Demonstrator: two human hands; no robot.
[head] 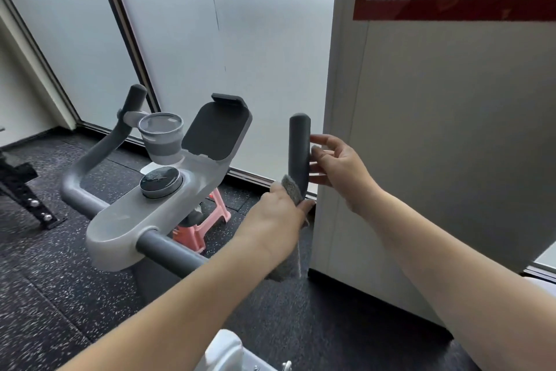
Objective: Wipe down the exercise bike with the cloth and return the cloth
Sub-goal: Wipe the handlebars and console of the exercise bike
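Head view: my left hand has its fingers closed on the grey cloth, pressing it against the base of the bike's upright right grip, with a tail of cloth hanging below my wrist. My right hand, fingers loosely spread, touches the grip's right side, near the white wall panel.

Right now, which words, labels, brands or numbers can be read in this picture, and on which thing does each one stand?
None can be read.
Poster, red-edged, on the wall: only line drawings show; any text is too blurred.
Round display on the bike console: dark, no figures legible.
Cup holder, phone holder, right handlebar grip and cloth: no markings visible.
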